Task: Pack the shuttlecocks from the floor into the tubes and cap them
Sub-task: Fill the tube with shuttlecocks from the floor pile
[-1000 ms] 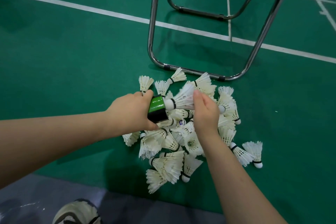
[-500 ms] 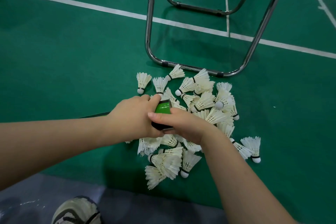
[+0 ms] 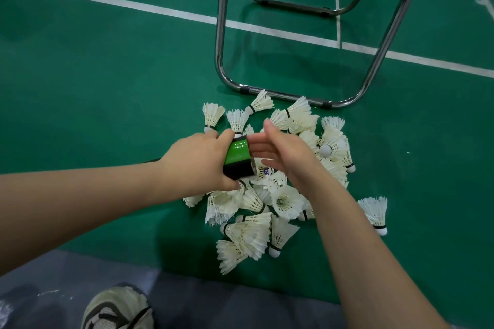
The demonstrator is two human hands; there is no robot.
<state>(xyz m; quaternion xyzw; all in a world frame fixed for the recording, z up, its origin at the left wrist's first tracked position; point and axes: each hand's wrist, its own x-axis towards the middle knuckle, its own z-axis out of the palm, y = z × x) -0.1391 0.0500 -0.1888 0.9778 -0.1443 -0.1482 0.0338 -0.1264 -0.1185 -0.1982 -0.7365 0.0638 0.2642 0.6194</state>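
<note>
Badminton court: green sports floor (image 3: 107, 75), white boundary lines (image 3: 160, 12), scattered shuttlecocks (image 3: 283, 197).

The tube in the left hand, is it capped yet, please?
Cannot tell: the tube's mouth faces the open right hand, out of sight; left hand grips it.

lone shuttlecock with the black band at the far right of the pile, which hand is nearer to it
Right. The right hand is open beside the tube, up and left of that shuttlecock. The left hand grips the tube farther left, beyond the right hand.
</note>
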